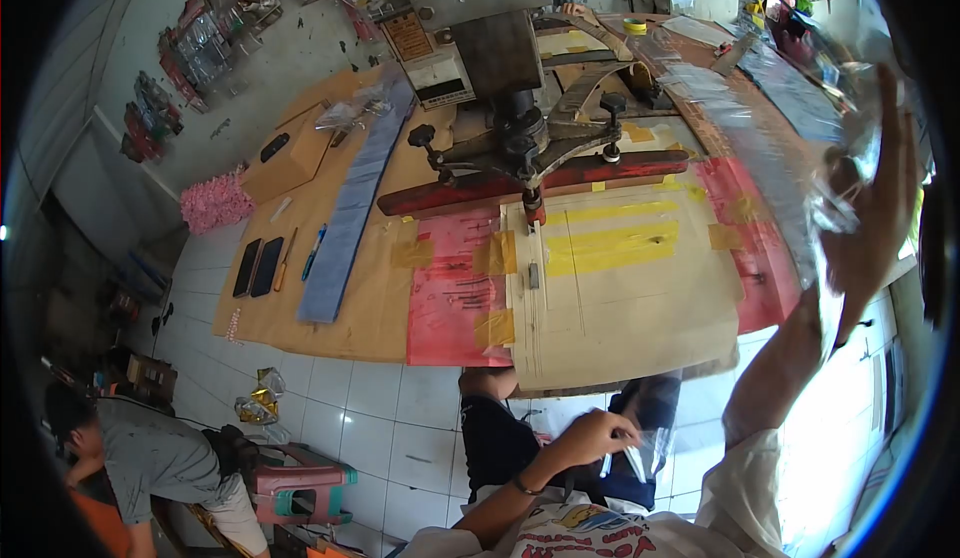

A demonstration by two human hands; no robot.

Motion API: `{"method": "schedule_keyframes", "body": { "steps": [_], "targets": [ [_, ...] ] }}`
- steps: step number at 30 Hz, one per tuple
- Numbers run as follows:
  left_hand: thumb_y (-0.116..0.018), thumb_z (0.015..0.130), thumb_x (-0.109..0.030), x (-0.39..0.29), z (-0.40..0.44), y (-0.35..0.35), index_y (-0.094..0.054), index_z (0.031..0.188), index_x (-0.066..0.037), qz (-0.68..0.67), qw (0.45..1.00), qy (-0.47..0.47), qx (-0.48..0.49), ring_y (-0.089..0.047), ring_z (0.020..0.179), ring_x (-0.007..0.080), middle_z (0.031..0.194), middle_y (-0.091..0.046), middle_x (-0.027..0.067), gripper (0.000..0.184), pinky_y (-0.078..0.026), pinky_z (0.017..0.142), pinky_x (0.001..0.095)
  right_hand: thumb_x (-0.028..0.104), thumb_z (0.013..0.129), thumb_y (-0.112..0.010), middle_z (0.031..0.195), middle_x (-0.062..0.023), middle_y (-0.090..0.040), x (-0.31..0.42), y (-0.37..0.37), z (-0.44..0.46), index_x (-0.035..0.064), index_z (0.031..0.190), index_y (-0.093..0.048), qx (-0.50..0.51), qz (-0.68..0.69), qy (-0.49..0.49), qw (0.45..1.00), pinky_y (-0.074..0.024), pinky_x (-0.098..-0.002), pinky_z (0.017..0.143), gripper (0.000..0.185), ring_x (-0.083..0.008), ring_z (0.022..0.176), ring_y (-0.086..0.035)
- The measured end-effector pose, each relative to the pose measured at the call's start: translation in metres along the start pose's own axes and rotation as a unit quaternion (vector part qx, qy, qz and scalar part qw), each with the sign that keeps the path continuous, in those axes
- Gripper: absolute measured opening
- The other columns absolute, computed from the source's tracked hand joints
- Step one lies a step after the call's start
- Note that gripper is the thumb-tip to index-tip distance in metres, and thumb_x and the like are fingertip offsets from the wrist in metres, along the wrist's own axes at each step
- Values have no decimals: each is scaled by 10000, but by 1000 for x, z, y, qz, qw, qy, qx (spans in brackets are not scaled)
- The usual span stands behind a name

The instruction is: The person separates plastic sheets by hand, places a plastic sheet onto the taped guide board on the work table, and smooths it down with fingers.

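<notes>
Pinching with narrow fingers, the left hand (pixel 597 438) appears to hold a piece of clear film (pixel 656 448) low over the lap, just off the near edge of the counter (pixel 262 320). The right hand (pixel 880 203) is raised at the far right, fingers long and straight, with upper film (pixel 835 198) against its palm side; blur and glare hide the thumb, so I cannot tell whether it grips. Whether both films are one piece is also unclear.

As for progress, the preparation around the press (pixel 518 143) looks done: the card (pixel 640 313) lies flat below it, with yellow tape (pixel 612 246) across its upper part, and the red sheet (pixel 450 308) shows on either side, joined by brown tape (pixel 494 328). A small block (pixel 533 276) rests on the card near its left edge. The handling of the film seems only partway through, since it is up in the hands, apart from the card. No film can be made out on the card beneath the press. Clear sheets (pixel 710 88) lie along the right of the counter; whether these are finished or waiting, I cannot tell.
</notes>
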State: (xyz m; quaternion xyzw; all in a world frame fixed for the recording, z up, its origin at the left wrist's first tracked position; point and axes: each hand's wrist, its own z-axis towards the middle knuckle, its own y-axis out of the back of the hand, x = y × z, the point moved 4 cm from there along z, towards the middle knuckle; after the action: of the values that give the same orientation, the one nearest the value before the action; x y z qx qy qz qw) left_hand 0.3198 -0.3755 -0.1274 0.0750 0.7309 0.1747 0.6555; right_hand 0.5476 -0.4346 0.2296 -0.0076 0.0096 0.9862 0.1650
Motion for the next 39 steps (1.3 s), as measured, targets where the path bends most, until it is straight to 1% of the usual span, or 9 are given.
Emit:
{"method": "schedule_keyframes", "body": {
  "steps": [3,7,9,12,17,23,29,34,39],
  "targets": [
    [-764,904,-203,10,-21,48,-771,1033,-52,50,978,50,-196,-734,821,257,911,-767,124,200,-548,730,339,373,1056,-494,1637,-105,-363,-52,15,-2,107,1614,-300,-7,339,-322,884,-330,-432,1202,647,-280,1493,-369],
    [-759,901,-281,47,-60,78,-732,1015,-40,162,895,53,-413,-707,845,339,939,-729,126,269,-565,717,419,314,1058,-493,1554,-139,-458,-50,17,13,47,1546,-416,94,240,-210,943,-318,-344,1179,561,-217,1425,-445],
    [-769,886,-292,67,-68,78,-712,1103,-53,239,883,122,-385,-707,889,348,1037,-714,145,328,-576,731,425,272,1056,-528,1368,-133,-575,-40,7,4,27,1444,-517,159,246,-268,918,-417,-295,1050,459,-169,1225,-575],
    [-795,842,-349,86,-86,70,-627,1242,-8,313,873,223,-301,-692,987,399,1172,-672,203,552,-591,779,441,174,1035,-586,789,-2,-596,16,-35,-33,40,1113,-641,330,396,-393,761,-395,-200,393,165,-45,454,-498],
    [-807,832,-427,23,-118,99,-684,1139,9,218,924,314,-25,-726,867,352,904,-736,196,547,-563,739,436,147,1041,-561,809,-72,-651,54,-91,-120,-1,1093,-603,511,393,-411,644,-507,-262,410,162,-113,507,-614],
    [-733,943,-259,-145,-78,155,-762,1091,-80,237,956,-27,-173,-702,691,243,887,-733,100,234,-538,656,333,165,1028,-593,807,-91,-696,60,-135,-175,8,1083,-590,598,343,-344,637,-519,-305,435,166,-172,550,-681],
    [-535,950,-646,-119,19,169,-656,1305,-11,572,812,7,-119,-703,603,259,1035,-654,116,738,-568,532,356,164,962,-648,844,-109,-731,49,-168,-208,41,1078,-615,539,284,-145,780,-555,-426,662,173,-325,717,-714],
    [-576,917,-674,-104,42,190,-576,1419,-21,560,821,70,-92,-707,629,355,883,-692,167,823,-567,538,436,187,939,-666,1171,-109,-697,54,-167,-196,66,1121,-647,453,276,33,847,-526,-459,900,220,-321,1128,-648],
    [-581,922,-656,-107,54,213,-601,1381,21,580,805,100,-74,-713,579,285,646,-685,127,818,-572,520,377,288,978,-620,1430,-176,-560,70,-163,-211,45,1333,-581,529,368,143,751,-409,-483,1125,432,-359,1342,-514]
  ]
}}
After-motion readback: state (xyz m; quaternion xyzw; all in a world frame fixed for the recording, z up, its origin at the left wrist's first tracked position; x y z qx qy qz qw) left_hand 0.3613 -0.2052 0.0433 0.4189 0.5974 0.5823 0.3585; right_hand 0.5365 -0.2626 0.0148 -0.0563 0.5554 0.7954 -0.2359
